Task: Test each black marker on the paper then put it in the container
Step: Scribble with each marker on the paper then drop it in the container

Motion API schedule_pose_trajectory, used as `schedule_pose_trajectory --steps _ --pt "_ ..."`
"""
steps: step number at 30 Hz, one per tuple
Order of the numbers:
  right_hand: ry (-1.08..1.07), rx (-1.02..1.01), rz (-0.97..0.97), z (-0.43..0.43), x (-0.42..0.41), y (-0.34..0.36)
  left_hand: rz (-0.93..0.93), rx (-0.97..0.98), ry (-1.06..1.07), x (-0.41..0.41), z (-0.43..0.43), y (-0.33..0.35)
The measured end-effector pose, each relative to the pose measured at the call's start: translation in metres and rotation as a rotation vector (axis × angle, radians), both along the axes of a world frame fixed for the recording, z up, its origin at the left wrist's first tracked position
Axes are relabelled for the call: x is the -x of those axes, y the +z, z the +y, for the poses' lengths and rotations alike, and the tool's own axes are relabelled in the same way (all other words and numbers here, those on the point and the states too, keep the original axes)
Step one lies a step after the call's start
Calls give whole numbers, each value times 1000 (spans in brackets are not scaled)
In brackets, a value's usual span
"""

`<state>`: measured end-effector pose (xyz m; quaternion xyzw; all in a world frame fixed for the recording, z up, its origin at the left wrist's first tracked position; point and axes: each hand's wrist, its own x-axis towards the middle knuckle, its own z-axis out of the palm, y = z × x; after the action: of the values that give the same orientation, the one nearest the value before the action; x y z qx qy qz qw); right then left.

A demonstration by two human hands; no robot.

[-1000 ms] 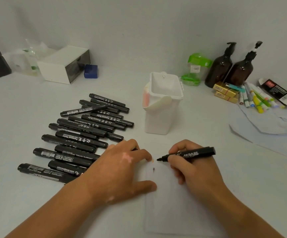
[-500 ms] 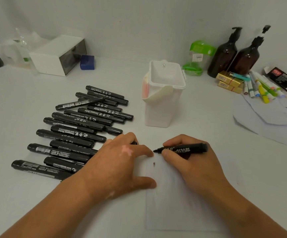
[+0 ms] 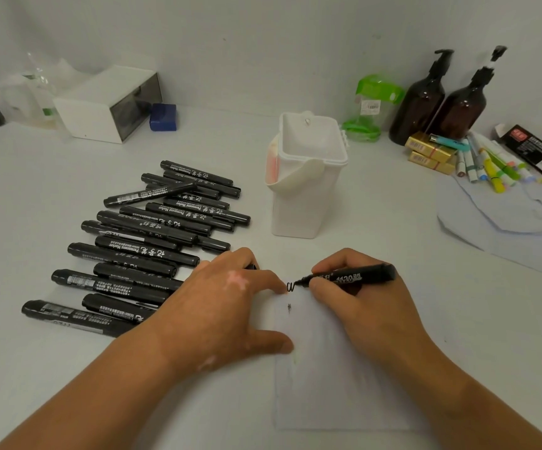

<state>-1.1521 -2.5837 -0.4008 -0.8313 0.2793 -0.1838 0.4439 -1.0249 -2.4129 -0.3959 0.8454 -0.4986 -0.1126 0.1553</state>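
A white paper sheet (image 3: 334,384) lies on the table in front of me. My right hand (image 3: 360,306) grips an uncapped black marker (image 3: 357,277), tip pointing left and touching the paper's top edge at a fresh black squiggle (image 3: 290,286). A smaller older mark (image 3: 289,307) sits just below. My left hand (image 3: 227,310) rests on the paper's left edge with thumb and index fingertip down. A black marker cap (image 3: 252,266) peeks out from under its curled fingers. Several capped black markers (image 3: 152,241) lie in a loose pile to the left. The white container (image 3: 308,177) stands open behind the paper.
Two brown pump bottles (image 3: 441,99), a green object (image 3: 373,105), gold boxes (image 3: 428,152) and coloured pens (image 3: 490,164) crowd the back right. Light blue paper (image 3: 503,209) lies on the right. A white box (image 3: 107,105) and blue block (image 3: 163,116) sit back left.
The marker tip has drawn a new squiggle at the paper's top edge, above the older mark. Both hands stayed in place; the view shifted slightly.
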Motion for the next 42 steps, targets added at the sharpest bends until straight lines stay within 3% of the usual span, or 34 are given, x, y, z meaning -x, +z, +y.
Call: schedule_pose_trajectory --steps 11,15,18,23,30,34,42 --pt "-6 -12 4 -2 1 -2 -3 9 -2 0 0 -1" --pt "-37 -166 -156 -5 5 -3 -6 29 -18 -2 1 0" --pt "-29 -335 -318 -5 10 2 8 160 6 -3 7 4" --pt "38 -420 -392 -6 19 2 328 470 76 4 6 6" --pt "133 -645 -480 -11 24 4 564 659 126 11 2 2" --pt "128 -676 -521 -12 25 9 524 640 140 13 0 4" --pt "164 -553 -538 -7 26 12 372 614 141 16 1 7"
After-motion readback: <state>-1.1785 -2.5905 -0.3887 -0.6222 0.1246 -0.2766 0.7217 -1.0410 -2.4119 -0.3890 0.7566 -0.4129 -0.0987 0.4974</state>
